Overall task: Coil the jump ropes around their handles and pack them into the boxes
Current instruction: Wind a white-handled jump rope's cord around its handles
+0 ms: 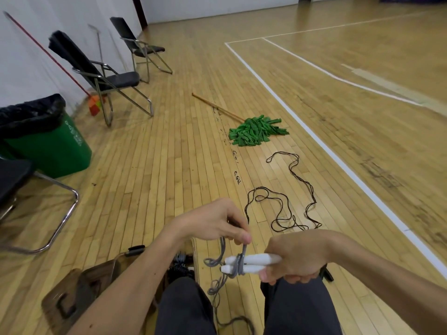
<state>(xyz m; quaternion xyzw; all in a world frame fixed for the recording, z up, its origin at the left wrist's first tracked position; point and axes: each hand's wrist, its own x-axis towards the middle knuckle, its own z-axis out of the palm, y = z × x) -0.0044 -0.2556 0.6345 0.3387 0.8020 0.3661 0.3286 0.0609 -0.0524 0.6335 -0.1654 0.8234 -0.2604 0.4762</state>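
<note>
Winding grey rope round two white handles, held side by side so one wrap binds both. Right hand fisted tight on the handle butts, tips poking out leftward; left hand just above those tips, fingers pinched on the rope, keeping it taut for the next turn. Only a couple of turns on, slack rope hanging below the grip between the knees to the floor. Beyond the hands, a black rope loose on the floor, green mop farther out. Boxes: cannot pick out for sure.
</note>
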